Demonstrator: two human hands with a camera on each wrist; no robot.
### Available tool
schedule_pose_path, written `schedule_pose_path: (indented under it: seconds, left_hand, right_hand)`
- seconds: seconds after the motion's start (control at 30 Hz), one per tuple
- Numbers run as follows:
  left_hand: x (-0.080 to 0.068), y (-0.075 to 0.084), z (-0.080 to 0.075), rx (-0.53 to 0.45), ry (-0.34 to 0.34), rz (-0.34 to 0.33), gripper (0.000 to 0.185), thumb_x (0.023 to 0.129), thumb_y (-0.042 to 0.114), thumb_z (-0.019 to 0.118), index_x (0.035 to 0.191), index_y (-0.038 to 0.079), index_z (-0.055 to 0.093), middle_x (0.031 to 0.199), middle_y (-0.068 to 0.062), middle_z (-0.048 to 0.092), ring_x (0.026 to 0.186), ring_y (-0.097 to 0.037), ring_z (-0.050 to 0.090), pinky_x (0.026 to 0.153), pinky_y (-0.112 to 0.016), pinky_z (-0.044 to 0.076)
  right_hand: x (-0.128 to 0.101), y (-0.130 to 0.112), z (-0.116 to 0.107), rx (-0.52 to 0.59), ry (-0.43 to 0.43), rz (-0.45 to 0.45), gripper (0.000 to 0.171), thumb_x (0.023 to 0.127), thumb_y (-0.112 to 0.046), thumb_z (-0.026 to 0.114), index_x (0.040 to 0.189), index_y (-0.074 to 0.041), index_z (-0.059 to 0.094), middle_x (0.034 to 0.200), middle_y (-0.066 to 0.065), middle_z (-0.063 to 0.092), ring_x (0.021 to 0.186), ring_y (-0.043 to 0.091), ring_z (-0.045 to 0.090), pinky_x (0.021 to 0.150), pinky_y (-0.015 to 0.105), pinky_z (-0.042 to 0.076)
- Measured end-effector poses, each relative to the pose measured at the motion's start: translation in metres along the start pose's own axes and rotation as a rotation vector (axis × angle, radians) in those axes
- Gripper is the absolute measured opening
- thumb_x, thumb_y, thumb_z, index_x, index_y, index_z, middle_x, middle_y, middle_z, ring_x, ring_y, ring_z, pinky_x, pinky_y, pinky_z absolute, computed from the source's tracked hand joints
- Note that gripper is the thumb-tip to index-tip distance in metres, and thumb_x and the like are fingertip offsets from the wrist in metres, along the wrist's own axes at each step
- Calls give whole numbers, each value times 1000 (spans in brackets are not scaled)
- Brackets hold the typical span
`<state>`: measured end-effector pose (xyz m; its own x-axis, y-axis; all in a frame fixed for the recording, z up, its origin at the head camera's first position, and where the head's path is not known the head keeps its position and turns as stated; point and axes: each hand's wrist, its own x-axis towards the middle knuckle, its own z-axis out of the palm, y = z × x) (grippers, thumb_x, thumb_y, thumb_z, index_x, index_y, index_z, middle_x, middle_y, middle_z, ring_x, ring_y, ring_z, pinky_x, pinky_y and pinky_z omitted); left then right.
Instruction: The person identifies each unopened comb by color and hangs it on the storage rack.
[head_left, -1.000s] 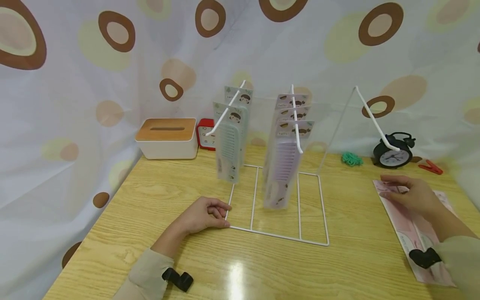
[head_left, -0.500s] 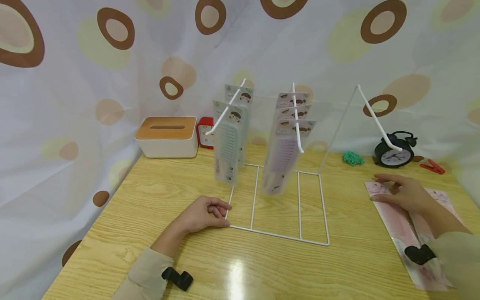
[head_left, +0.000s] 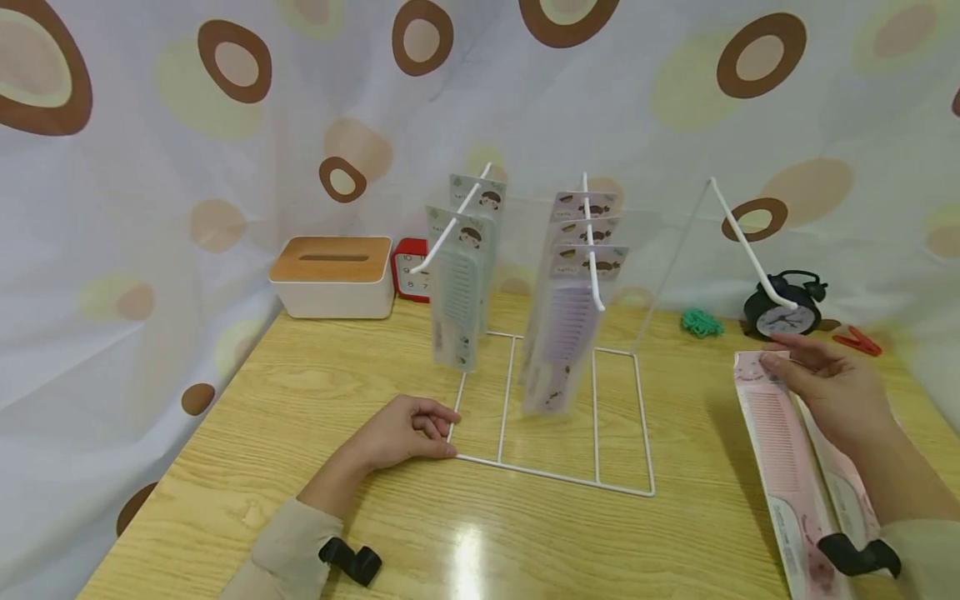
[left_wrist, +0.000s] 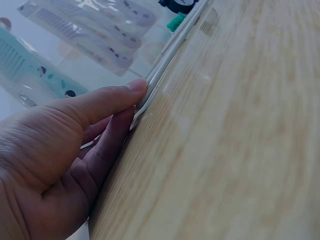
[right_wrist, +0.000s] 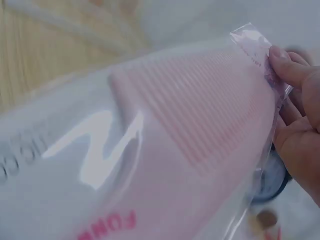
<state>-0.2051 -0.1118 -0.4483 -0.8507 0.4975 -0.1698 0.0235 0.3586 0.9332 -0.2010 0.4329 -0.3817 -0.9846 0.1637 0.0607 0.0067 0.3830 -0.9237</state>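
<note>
On the far left behind the white wire display rack [head_left: 551, 417] I see a tissue box [head_left: 332, 277] and a red clock [head_left: 410, 268]. My left hand [head_left: 405, 429] has not moved: its fingers are curled and the thumb presses on the front left corner of the rack's base, keeping it down. On the rack hang green comb packs [head_left: 457, 287] and purple comb packs [head_left: 566, 325]; the right hook [head_left: 746, 242] is bare. To the right of the rack, my right hand [head_left: 832, 387] now pinches the top edge of a pink comb pack [head_left: 776, 450] and has lifted that end off the table [head_left: 300, 400], where before it only lay on it, so I judge hanging is near. More pink packs under it are partly hidden, their number unclear.
</note>
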Motion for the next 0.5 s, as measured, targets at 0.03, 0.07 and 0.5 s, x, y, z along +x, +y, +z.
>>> schedule_pose_path:
  seconds: [0.03,0.07,0.5]
  left_hand:
    - [0,0,0,1,-2,3,45,80,15,85,120,3,69,92,-6,67,78,-13,63,74,-23,53]
    - [0,1,0,0,-2,3,45,80,14,85,120,2,69,92,-6,67,78,-13,63,74,-23,52]
    - [-4,4,2,-6,-8,9,44,81,12,84,120,-1,68,93,-10,66,78,-13,62,73,-22,52]
  right_hand:
    - [-5,-9,3,137,6,-68,36,94,-14,69,130,-20,67,95,-23,69,81,-6,62,67,9,51]
    - [-10,-19,6,297,-5,-144,36,94,-3,66,128,-13,67,96,-15,73,81,-1,66,68,11,53]
    - [-63,-116,41,1107,-382,-661,36,83,36,45,117,27,53,103,32,70,93,37,73,85,35,59]
